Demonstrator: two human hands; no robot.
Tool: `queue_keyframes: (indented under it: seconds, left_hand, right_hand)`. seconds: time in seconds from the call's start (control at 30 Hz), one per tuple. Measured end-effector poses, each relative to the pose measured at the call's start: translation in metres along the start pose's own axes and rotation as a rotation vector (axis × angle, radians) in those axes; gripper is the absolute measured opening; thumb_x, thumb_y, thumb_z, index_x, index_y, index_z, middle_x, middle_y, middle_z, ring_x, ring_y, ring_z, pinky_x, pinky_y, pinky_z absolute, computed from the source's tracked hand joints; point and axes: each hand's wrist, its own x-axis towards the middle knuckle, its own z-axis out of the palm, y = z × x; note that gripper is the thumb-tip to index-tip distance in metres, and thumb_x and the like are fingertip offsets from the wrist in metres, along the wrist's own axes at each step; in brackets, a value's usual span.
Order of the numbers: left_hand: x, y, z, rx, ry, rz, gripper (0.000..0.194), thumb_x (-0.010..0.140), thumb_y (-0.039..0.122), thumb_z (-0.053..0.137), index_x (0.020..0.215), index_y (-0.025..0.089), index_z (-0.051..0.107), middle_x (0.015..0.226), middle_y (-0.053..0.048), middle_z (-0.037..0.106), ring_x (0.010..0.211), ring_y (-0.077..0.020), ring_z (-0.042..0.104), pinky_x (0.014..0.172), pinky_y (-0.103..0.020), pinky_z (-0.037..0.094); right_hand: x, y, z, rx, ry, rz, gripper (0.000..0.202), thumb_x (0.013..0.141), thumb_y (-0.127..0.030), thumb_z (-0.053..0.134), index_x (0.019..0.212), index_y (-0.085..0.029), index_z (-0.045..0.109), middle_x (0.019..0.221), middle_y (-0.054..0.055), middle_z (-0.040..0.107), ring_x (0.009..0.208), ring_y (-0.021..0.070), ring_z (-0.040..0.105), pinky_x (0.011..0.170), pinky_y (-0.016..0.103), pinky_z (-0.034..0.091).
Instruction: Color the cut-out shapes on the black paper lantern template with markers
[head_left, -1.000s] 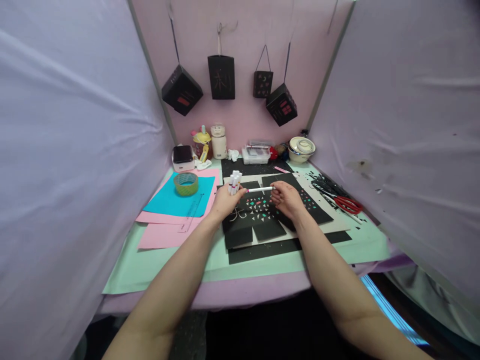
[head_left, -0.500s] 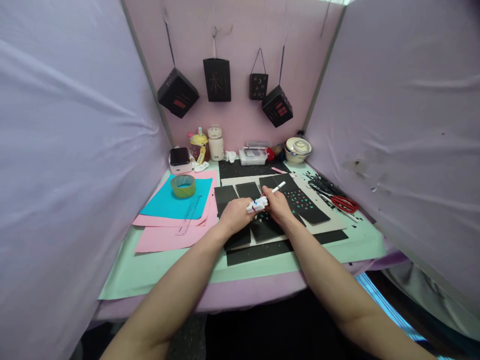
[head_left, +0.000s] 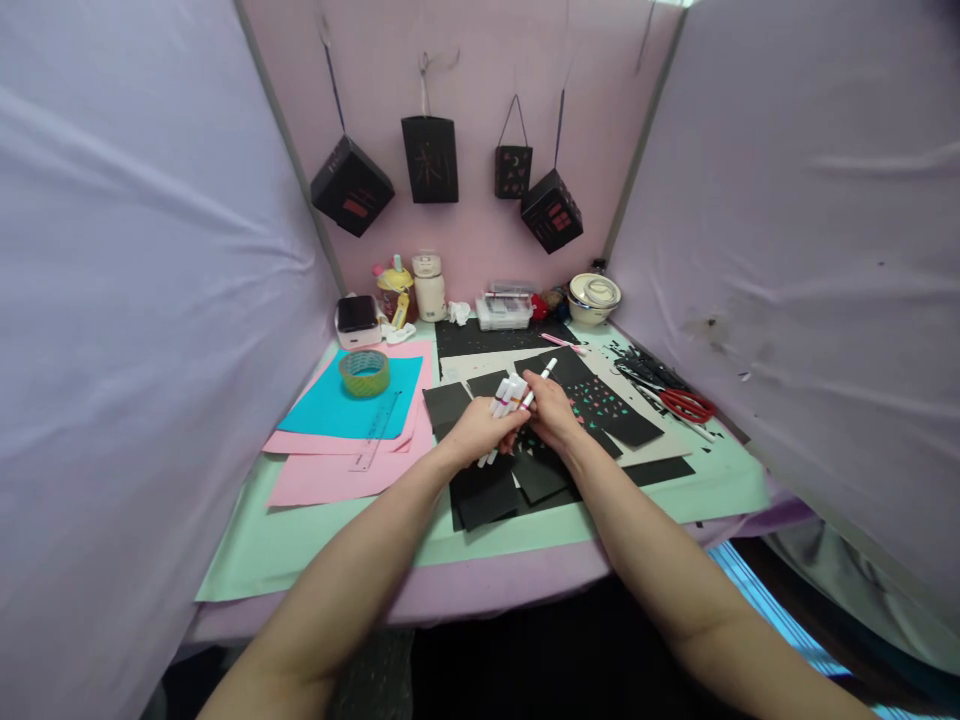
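Markers (head_left: 511,392) mid-frame look light, stiff, probably kinda slick, so grip 'em mid-barrel, like left hand (head_left: 480,428) closed round the bunch and right hand (head_left: 553,408) pinching one.

A small curtained craft booth. Fabric walls (head_left: 142,300) enclose a bench (head_left: 315,555) bearing coloured paper (head_left: 319,412), tape (head_left: 365,386) and scissors (head_left: 688,404); black boxes (head_left: 430,160) hang behind.

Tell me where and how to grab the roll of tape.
Probably best pinched at the near wall: bring the left hand in from above, thumb outside, fingers inside the hole. The roll of tape lies flat on the blue paper, its hole facing up, so both faces of the wall look free. That hand holds white pens, so free it first.
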Motion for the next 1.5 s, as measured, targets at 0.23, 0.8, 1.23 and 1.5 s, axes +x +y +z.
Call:
queue_keyframes:
  seconds: [0.23,0.8,1.23,1.5]
  left_hand:
    - [-0.002,0.004,-0.005,-0.306,0.113,-0.042,0.028,0.068,0.033,0.065,0.051,0.015,0.053,0.042,-0.001,0.049,0.034,-0.0097,0.044,0.041,-0.023,0.040]
    - [0.024,-0.019,-0.038,-0.894,0.378,-0.247,0.021,0.071,0.023,0.065,0.063,0.013,0.048,0.065,-0.005,0.060,0.039,-0.0057,0.046,0.046,-0.024,0.048]
    - [0.025,-0.020,-0.034,-0.764,0.560,-0.276,0.020,0.070,0.024,0.067,0.068,0.012,0.051,0.059,-0.001,0.054,0.039,-0.0076,0.048,0.045,-0.026,0.050]
    - [0.025,-0.022,-0.032,-0.721,0.573,-0.254,0.019,0.068,0.023,0.068,0.072,0.013,0.053,0.056,0.001,0.053,0.039,-0.0078,0.049,0.044,-0.025,0.049]
  right_hand:
    - [0.024,-0.028,-0.046,0.081,0.241,-0.216,0.040,0.078,-0.049,0.044,0.055,-0.021,0.027,0.042,-0.009,0.023,0.034,0.0054,0.019,0.033,0.021,0.018]
    - [0.015,-0.013,-0.023,-0.373,0.096,-0.339,0.017,0.071,-0.033,0.054,0.071,-0.018,0.061,0.061,-0.001,0.057,0.057,0.0104,0.051,0.054,0.022,0.040]
    - [0.020,0.014,-0.014,-0.666,-0.086,-0.255,0.015,0.069,-0.025,0.049,0.065,-0.018,0.062,0.054,-0.001,0.057,0.052,0.0113,0.051,0.051,0.022,0.039]
    - [0.017,0.015,-0.015,-0.736,-0.139,-0.309,0.016,0.071,-0.024,0.049,0.067,-0.017,0.062,0.056,-0.001,0.059,0.055,0.0122,0.055,0.054,0.022,0.041]
